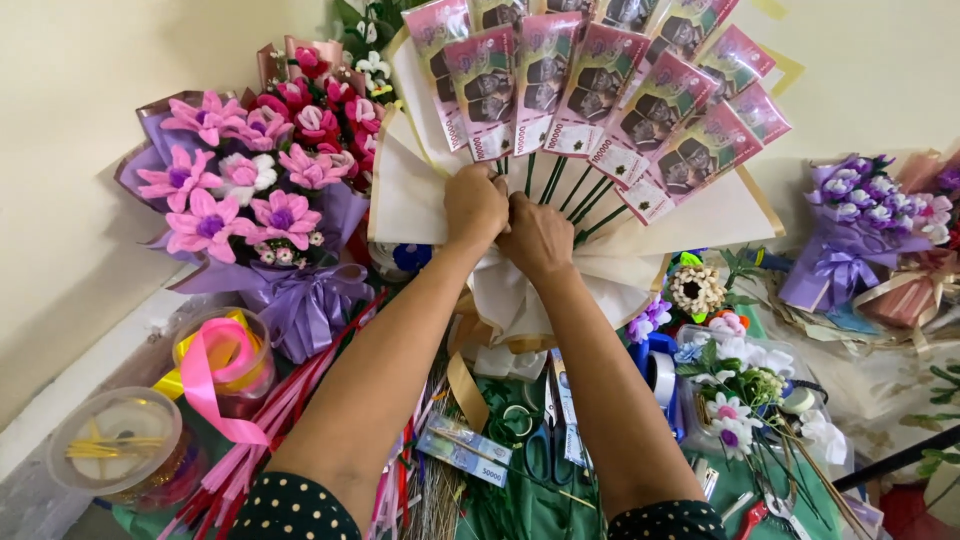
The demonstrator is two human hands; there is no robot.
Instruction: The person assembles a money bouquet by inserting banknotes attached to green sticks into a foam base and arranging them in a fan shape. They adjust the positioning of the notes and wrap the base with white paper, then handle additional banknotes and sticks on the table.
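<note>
Against the wall at the far edge of the surface (560, 515), my left hand (474, 205) and right hand (538, 237) are pressed together, both clamped on the neck of the bouquet (580, 110), just where the green stems (572, 190) gather under the fan of pink notes. I judge that the grip wants to be firm but low, squeezing stems and paper (410, 190) as one bundle so the fan does not twist or slump; the notes should stay spread and flat, each on its own thin stick, and my thumbs should keep off them. Cream paper wraps the fan in stiff, matte folds with a gold edge at the right. Left of it a flower bunch (250, 200) leans on the wall, its petals pink and fuzzy, its wrap lilac with a glossy bow. Near the left corner a tub (222, 355) holds pink and yellow ribbon, smooth and curled. Scissors (548, 440) lie on the green cloth between my forearms, and a smaller lilac bunch (860, 220) sits toward the right edge.
</note>
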